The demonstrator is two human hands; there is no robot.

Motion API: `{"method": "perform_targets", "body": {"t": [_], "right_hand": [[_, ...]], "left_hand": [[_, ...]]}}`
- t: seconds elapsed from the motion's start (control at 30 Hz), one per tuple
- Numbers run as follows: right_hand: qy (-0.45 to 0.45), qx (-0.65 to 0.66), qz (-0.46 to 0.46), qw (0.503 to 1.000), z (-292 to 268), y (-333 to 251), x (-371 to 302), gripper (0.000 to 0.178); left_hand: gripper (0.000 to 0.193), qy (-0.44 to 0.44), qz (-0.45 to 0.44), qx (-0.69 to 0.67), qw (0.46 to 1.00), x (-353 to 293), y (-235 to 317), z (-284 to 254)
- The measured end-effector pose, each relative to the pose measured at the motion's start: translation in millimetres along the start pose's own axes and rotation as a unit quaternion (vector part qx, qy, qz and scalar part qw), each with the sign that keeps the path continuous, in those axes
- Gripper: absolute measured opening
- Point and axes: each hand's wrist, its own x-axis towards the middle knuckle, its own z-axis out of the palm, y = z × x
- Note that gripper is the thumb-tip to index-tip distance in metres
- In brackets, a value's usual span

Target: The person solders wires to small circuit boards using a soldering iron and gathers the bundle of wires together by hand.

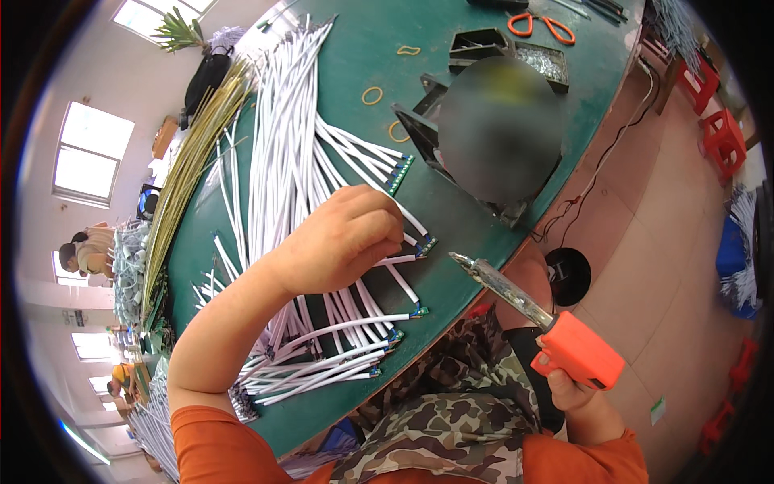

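My left hand (pixel 347 238) is closed, its fingers curled down over a bundle of white cables (pixel 282 121) on the green table. Whatever its fingertips hold is hidden; white cable ends with a small green circuit board (pixel 427 247) stick out just beside them. More small boards (pixel 399 174) sit on cable ends above and below the hand. My right hand (pixel 568 391) is wrapped round the orange grip of a soldering gun (pixel 524 302). The gun's metal tip points up and left toward the table edge, apart from the cables.
A dark stand with a blurred round shape (pixel 500 129) occupies the right of the green table (pixel 427 206). Beyond it are small black trays (pixel 481 44) and orange-handled scissors (pixel 540 28). Rubber bands (pixel 372 96) lie nearby. Yellowish strands (pixel 189 169) line the far left. Red stools (pixel 723 143) stand right.
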Motion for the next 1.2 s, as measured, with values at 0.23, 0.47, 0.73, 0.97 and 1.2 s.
{"method": "perform_targets", "body": {"t": [0.23,0.47,0.73,0.97,1.2], "right_hand": [[0.029,0.117,0.006,0.993,-27,12,-53,0.047],[0.043,0.108,-0.025,0.993,-34,26,-57,0.048],[-0.041,0.108,-0.082,0.990,-10,9,-51,0.047],[-0.054,0.136,-0.070,0.987,0,-2,-57,0.048],[-0.053,0.099,-0.081,0.990,1,-6,-62,0.049]], "left_hand": [[0.020,0.127,-0.126,0.043,0.983,-86,60,-68],[0.009,0.238,-0.378,0.088,0.891,-253,171,-55],[0.018,0.237,-0.518,0.158,0.807,-381,225,15],[0.026,0.208,-0.464,0.310,0.803,-406,218,55],[0.022,0.191,-0.388,0.378,0.819,-410,211,77]]}}
